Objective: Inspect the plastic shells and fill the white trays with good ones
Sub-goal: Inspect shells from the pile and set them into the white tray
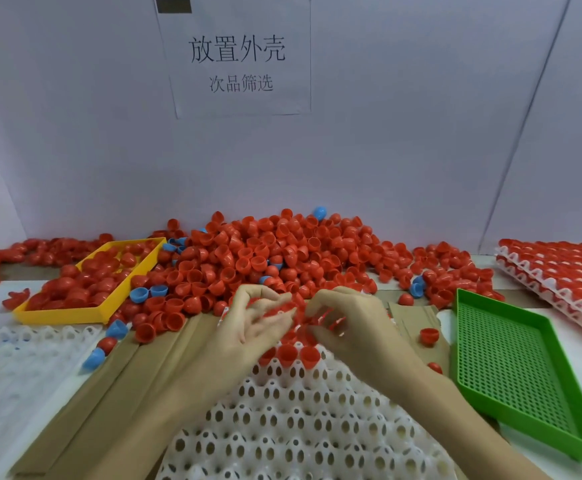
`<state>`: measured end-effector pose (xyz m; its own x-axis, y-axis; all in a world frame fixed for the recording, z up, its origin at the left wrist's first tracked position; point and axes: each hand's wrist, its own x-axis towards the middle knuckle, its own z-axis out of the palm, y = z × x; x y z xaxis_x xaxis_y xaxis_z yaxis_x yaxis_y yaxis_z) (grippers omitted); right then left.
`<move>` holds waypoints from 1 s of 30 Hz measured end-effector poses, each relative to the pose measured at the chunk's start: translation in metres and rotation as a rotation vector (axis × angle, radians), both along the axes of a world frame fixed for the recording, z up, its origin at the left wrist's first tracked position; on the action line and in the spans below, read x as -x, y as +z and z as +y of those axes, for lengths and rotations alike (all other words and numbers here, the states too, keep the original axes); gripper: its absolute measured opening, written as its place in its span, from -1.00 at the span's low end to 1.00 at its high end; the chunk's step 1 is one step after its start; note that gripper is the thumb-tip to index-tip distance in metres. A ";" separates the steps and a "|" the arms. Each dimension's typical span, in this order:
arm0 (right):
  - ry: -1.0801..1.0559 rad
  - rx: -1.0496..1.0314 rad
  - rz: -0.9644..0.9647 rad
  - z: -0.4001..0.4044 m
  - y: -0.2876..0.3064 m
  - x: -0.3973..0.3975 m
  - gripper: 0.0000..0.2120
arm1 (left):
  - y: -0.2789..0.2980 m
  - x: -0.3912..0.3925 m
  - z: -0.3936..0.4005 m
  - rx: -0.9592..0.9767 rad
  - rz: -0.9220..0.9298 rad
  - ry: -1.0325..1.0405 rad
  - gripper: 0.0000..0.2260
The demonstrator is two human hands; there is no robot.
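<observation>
Both hands work over the white tray (303,420) at the red shell pile (282,251).
Left hand (248,327) lies loosely spread; right hand (348,323) is blurred, grip unclear.

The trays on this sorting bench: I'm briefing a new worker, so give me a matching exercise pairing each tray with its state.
Things:
1. yellow tray
2. green tray
3. white tray under the hands
4. stacked white trays at far right

States:
A. mostly bare cells, a few red shells at its far edge
B. holds no shells
C. loose red shells heaped inside
D. cells filled with red shells

Pairs: 1-C, 2-B, 3-A, 4-D
</observation>
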<state>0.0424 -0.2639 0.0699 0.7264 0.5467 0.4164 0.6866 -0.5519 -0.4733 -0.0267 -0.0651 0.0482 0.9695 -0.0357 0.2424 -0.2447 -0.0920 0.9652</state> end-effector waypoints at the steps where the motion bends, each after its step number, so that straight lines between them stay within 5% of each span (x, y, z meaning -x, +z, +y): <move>1: -0.040 0.008 0.012 -0.006 0.002 -0.005 -0.87 | 0.001 -0.003 0.007 -0.030 -0.030 0.050 -0.69; 8: -0.048 0.345 0.182 -0.019 -0.006 -0.019 -0.89 | -0.023 -0.030 0.052 -0.598 -0.124 0.741 -0.92; 24: -0.032 0.359 0.253 -0.017 -0.019 -0.033 -0.92 | -0.025 -0.026 0.048 -0.752 0.060 0.647 -0.89; 30: -0.078 0.219 0.276 -0.026 0.010 -0.070 -0.94 | -0.026 -0.026 0.052 -0.784 0.041 0.645 -0.93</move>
